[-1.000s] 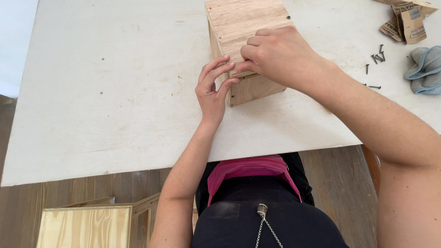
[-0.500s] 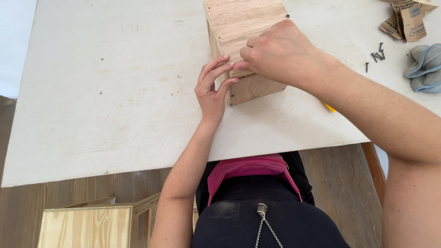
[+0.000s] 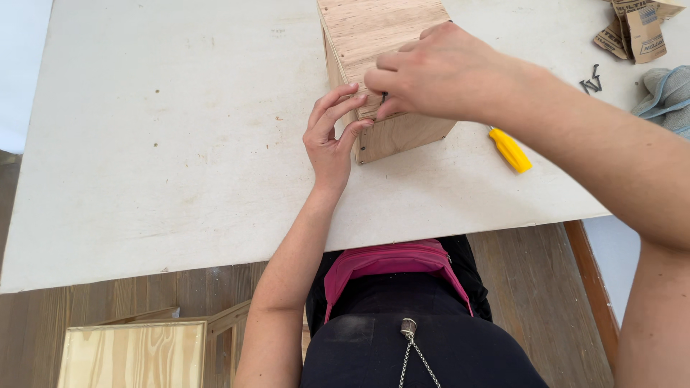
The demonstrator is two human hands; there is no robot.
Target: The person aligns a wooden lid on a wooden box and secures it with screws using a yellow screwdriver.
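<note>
Screw-setting step, judged: left hand (image 3: 329, 140), fingers spread open, braced against near corner of pale plywood box (image 3: 384, 68) at table's far centre; right hand (image 3: 431, 72) pinching small dark screw (image 3: 384, 97) on top edge; next needs yellow-handled screwdriver (image 3: 510, 149), right of box.

Bare arms, dark clothes, pink waist bag

Both forearms are unsleeved down to the fingers; below them sit a black top, a pink waist bag (image 3: 392, 262), and a silver chain (image 3: 413, 348) on black trousers.
</note>
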